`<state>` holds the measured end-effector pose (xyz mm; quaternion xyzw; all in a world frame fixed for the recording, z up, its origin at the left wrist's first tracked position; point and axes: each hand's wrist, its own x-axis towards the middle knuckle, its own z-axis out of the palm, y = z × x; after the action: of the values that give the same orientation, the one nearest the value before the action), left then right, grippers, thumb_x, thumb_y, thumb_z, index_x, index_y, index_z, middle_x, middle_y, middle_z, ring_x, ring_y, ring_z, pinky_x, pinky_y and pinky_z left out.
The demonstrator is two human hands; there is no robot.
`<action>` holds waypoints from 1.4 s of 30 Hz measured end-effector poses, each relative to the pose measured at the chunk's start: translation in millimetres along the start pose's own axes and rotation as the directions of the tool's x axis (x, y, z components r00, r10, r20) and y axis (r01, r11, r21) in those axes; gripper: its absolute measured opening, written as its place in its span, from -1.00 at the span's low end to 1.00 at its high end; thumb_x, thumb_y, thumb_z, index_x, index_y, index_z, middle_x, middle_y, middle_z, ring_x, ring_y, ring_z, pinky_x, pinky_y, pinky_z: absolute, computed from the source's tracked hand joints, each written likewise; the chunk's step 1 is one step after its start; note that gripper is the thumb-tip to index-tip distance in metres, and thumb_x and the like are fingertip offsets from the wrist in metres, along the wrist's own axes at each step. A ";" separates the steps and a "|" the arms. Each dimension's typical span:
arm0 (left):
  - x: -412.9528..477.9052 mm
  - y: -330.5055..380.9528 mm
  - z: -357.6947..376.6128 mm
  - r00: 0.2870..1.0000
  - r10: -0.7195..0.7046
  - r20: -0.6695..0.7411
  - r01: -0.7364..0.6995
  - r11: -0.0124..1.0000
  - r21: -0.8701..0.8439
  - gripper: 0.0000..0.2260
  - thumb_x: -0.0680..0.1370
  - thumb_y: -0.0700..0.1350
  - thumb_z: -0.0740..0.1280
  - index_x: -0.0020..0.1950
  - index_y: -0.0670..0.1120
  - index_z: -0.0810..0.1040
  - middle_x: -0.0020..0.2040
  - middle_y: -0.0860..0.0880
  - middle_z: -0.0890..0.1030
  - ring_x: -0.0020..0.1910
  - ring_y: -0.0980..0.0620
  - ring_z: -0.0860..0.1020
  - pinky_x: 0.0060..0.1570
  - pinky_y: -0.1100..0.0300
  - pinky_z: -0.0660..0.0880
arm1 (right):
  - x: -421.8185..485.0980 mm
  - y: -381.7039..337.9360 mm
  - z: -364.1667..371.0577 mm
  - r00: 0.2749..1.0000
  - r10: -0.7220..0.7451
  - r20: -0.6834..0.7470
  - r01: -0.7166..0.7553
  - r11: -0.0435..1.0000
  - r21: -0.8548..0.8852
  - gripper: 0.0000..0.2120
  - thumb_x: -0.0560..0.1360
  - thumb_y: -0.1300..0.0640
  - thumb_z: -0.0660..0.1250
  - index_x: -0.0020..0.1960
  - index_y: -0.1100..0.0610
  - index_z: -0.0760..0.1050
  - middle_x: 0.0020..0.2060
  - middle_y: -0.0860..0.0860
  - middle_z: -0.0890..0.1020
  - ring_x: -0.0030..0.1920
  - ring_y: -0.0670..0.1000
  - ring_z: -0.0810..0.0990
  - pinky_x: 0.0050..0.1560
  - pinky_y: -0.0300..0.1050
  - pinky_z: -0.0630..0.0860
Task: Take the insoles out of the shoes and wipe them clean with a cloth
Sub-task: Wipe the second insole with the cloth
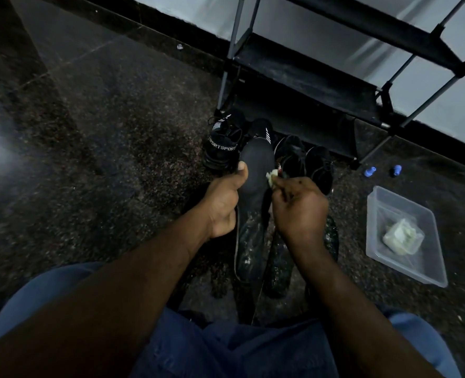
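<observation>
My left hand (224, 203) grips a long black insole (255, 170) by its left edge, thumb on top, holding it out over the floor. My right hand (299, 205) pinches a small pale cloth (353, 178) against the insole's right edge. A black sports shoe (221, 144) with white lettering stands beyond the insole, with its mate (264, 129) partly hidden behind the insole's tip. Two more dark shoes (307, 162) stand to the right. Another speckled dark insole (279, 268) lies on the floor under my hands.
A clear plastic tub (416, 271) holding a crumpled pale cloth (403, 237) sits on the dark speckled floor at the right. A black shoe rack (307, 77) stands against the wall behind the shoes. Two small blue caps (370, 171) lie near its foot.
</observation>
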<state>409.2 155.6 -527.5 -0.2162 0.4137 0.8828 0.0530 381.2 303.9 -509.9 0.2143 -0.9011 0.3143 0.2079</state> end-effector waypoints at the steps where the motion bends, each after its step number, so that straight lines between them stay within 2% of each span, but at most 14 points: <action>1: 0.6 -1.2 0.1 1.000 -0.005 0.007 0.005 1.000 -0.010 -0.50 0.70 0.18 0.21 0.43 -0.18 0.54 0.33 -0.18 0.63 0.32 -0.15 0.60 0.40 -0.11 0.49 | 4.3 -2.2 0.2 1.000 0.022 -0.015 -0.022 1.000 0.015 -0.77 0.47 0.21 0.39 0.08 0.12 0.74 -0.15 0.08 0.68 -0.17 0.08 0.65 -0.12 -0.03 0.63; 4: 0.3 -0.2 -1.8 0.999 -0.020 0.032 0.021 0.999 -0.037 -0.48 0.69 0.19 0.21 0.42 -0.21 0.55 0.29 -0.20 0.65 0.29 -0.15 0.62 0.33 -0.05 0.54 | -0.9 -20.9 9.7 0.996 -0.066 0.059 0.063 0.997 0.049 -0.72 0.46 0.18 0.33 0.09 0.08 0.74 -0.16 0.05 0.65 -0.16 0.08 0.63 -0.10 -0.09 0.58; 8: -4.1 2.7 -2.8 1.000 -0.007 0.010 0.007 1.000 -0.007 -0.55 0.69 0.16 0.23 0.33 -0.17 0.60 0.24 -0.14 0.69 0.16 -0.05 0.67 0.11 0.12 0.64 | -23.2 -26.9 17.5 0.966 -0.188 0.174 0.188 0.982 0.019 -0.70 0.46 0.11 0.30 0.09 0.05 0.73 -0.17 0.02 0.63 -0.14 0.11 0.61 -0.10 0.02 0.56; 11: -3.8 3.6 -1.0 1.000 0.027 0.005 -0.027 1.000 -0.011 -0.74 0.72 0.07 0.20 0.26 0.01 0.61 0.25 -0.06 0.69 0.24 0.00 0.65 0.23 0.09 0.59 | -16.5 -11.7 12.1 0.982 -0.138 0.128 0.143 0.989 -0.034 -0.71 0.46 0.08 0.30 0.07 0.04 0.74 -0.16 0.00 0.64 -0.13 0.09 0.62 -0.08 0.07 0.59; 13: -4.7 3.8 2.2 1.000 0.010 0.025 -0.009 1.000 -0.018 -0.76 0.73 0.05 0.20 0.23 0.03 0.62 0.21 -0.04 0.71 0.22 -0.02 0.67 0.25 0.01 0.58 | -4.5 -6.4 7.3 0.996 -0.053 0.069 0.057 0.997 -0.048 -0.69 0.46 0.06 0.27 0.07 0.04 0.74 -0.16 0.01 0.65 -0.14 0.10 0.64 -0.11 0.09 0.61; 17: -6.5 3.9 2.1 0.999 -0.009 0.033 0.009 1.000 -0.021 -0.71 0.72 0.06 0.21 0.26 -0.06 0.63 0.18 -0.09 0.72 0.13 -0.01 0.70 0.04 0.11 0.63 | 6.1 -20.0 11.5 0.998 -0.029 0.059 0.029 1.000 0.008 -0.66 0.46 0.06 0.24 0.09 0.06 0.73 -0.15 0.04 0.65 -0.12 0.15 0.64 -0.10 0.11 0.60; 21: -3.7 7.5 -6.0 0.998 -0.059 -0.003 0.059 0.998 -0.018 -0.49 0.67 0.22 0.24 0.36 -0.17 0.60 0.26 -0.17 0.67 0.25 -0.12 0.65 0.16 0.04 0.60 | -20.3 -33.5 16.9 0.971 -0.177 0.164 0.189 0.980 -0.061 -0.69 0.44 0.08 0.30 0.10 -0.01 0.72 -0.14 -0.02 0.63 -0.10 0.12 0.61 -0.11 0.04 0.51; 23: -3.2 7.6 -6.8 0.999 -0.053 -0.008 0.053 0.998 -0.038 -0.48 0.68 0.21 0.22 0.37 -0.19 0.59 0.26 -0.18 0.67 0.27 -0.16 0.63 0.25 -0.01 0.57 | -23.9 -25.3 9.7 0.964 -0.211 0.160 0.231 0.965 -0.123 -0.72 0.45 0.05 0.31 0.07 -0.05 0.72 -0.13 -0.06 0.64 -0.09 0.10 0.61 -0.11 0.01 0.45; 26: -3.4 3.6 0.1 0.999 -0.033 0.014 0.034 0.999 -0.039 -0.56 0.71 0.13 0.21 0.36 -0.18 0.59 0.23 -0.17 0.69 0.24 -0.15 0.65 0.29 -0.05 0.56 | -7.8 -7.7 -3.3 0.987 -0.135 0.086 0.151 0.965 -0.214 -0.77 0.45 0.06 0.33 0.02 -0.05 0.72 -0.12 -0.07 0.66 -0.09 0.11 0.63 -0.11 0.01 0.45; 29: -4.5 2.9 4.2 0.998 -0.045 0.050 0.048 0.997 -0.057 -0.58 0.72 0.11 0.20 0.36 -0.18 0.58 0.23 -0.19 0.69 0.23 -0.14 0.66 0.25 -0.04 0.57 | 8.7 -7.1 -5.8 0.998 -0.033 0.047 0.040 0.988 -0.146 -0.74 0.46 0.06 0.31 0.05 -0.04 0.73 -0.12 -0.05 0.67 -0.08 0.12 0.63 -0.08 0.06 0.53; 34: -6.4 5.8 -4.0 0.998 -0.062 0.013 0.062 0.997 -0.034 -0.56 0.68 0.17 0.25 0.30 -0.16 0.62 0.20 -0.14 0.70 0.13 -0.08 0.68 0.05 0.07 0.61 | -24.0 -29.8 12.4 0.972 -0.173 0.161 0.191 0.976 -0.102 -0.72 0.45 0.04 0.29 0.06 -0.06 0.72 -0.14 -0.07 0.63 -0.09 0.08 0.60 -0.10 0.01 0.46; 37: -4.9 7.7 -4.6 0.999 -0.030 -0.019 0.030 0.999 -0.025 -0.57 0.70 0.15 0.22 0.35 -0.14 0.59 0.21 -0.11 0.71 0.16 -0.05 0.69 0.06 0.09 0.63 | -28.8 -13.7 7.5 0.964 -0.198 0.175 0.225 0.962 -0.154 -0.75 0.46 0.03 0.33 0.06 -0.09 0.72 -0.12 -0.09 0.64 -0.08 0.07 0.61 -0.09 0.01 0.43; 40: -4.8 6.9 -0.6 1.000 0.006 -0.015 -0.006 1.000 0.009 -0.62 0.71 0.12 0.22 0.36 -0.10 0.58 0.28 -0.08 0.67 0.15 0.05 0.69 0.01 0.20 0.64 | -12.0 1.0 -1.6 0.983 -0.132 0.124 0.158 0.960 -0.232 -0.74 0.46 0.01 0.29 0.02 -0.07 0.73 -0.12 -0.07 0.67 -0.10 0.12 0.63 -0.10 0.03 0.47; 42: -4.7 4.5 1.9 1.000 -0.003 0.014 0.003 1.000 -0.010 -0.60 0.71 0.10 0.21 0.40 -0.13 0.56 0.30 -0.11 0.66 0.23 -0.02 0.66 0.16 0.09 0.62 | 3.6 0.7 -4.7 0.997 -0.056 0.055 0.066 0.977 -0.202 -0.71 0.46 0.01 0.26 0.02 -0.05 0.73 -0.14 -0.05 0.68 -0.11 0.14 0.64 -0.11 0.06 0.51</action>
<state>411.6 154.5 -521.3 -0.2110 0.4086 0.8862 0.0560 379.0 306.5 -505.1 0.2273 -0.9264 0.2085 0.2162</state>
